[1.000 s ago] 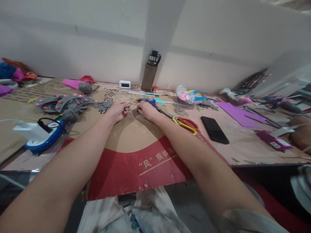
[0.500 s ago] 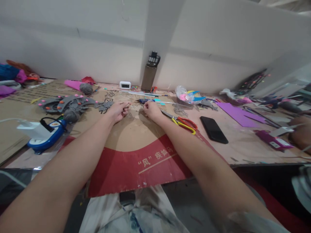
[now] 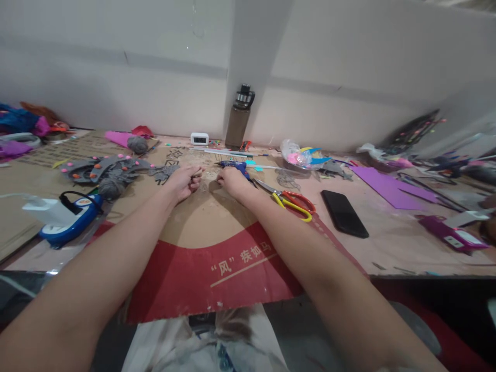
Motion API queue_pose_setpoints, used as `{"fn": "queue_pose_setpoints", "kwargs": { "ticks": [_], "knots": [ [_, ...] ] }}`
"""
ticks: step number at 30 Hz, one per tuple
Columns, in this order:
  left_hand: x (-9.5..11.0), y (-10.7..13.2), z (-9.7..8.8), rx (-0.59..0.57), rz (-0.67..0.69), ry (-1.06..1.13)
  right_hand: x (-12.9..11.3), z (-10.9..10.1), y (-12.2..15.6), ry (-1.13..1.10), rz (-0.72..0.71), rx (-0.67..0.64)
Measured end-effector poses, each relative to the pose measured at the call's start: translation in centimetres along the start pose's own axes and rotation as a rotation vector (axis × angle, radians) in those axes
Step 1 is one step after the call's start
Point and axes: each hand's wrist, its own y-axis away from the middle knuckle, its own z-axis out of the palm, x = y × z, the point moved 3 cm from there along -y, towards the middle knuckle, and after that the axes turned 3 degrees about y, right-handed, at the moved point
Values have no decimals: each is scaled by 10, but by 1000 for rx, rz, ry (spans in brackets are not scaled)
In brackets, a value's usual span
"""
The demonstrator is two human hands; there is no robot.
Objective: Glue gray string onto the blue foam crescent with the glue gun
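Note:
My left hand (image 3: 185,184) is closed in a pinch above the cardboard (image 3: 194,222). Something small and greyish may be between its fingertips, but I cannot make out what. My right hand (image 3: 231,182) faces it a short way to the right, fingers curled and pressed together; whatever they hold is hidden. Just behind the right hand lies a blue glue gun (image 3: 237,166), its nozzle pointing left, partly covered by the hand. Scissors (image 3: 289,200) with red and yellow handles rest beside my right wrist. Left of my left hand sits a grey yarn piece (image 3: 104,169) dotted with pink and orange beads.
A bottle (image 3: 237,121) and a small white clock (image 3: 199,139) stand by the wall. At right are a black phone (image 3: 344,213), purple sheets (image 3: 387,187) and a magenta power strip (image 3: 451,232). A blue power strip (image 3: 72,222) lies at left.
My right hand has shifted slightly left, showing more of the glue gun behind it. My left hand stays pinched in nearly the same place. The view has tilted a little.

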Motion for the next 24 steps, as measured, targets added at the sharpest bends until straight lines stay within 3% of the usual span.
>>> {"fn": "queue_pose_setpoints", "kwargs": {
  "ticks": [10,16,19,21,24],
  "knots": [
    [-2,1,4,-1,-1,-59,-16,-2,-7,56,100,-75],
    [-2,-2,4,-12,-1,-33,12,-11,9,66,197,-23],
    [-2,-3,4,1,2,-30,28,-17,13,38,251,63],
    [-2,-3,4,7,3,-24,28,-16,12,-9,170,113],
    [-2,-3,5,-3,5,-20,15,-7,8,-34,-89,97]
  ]
}}
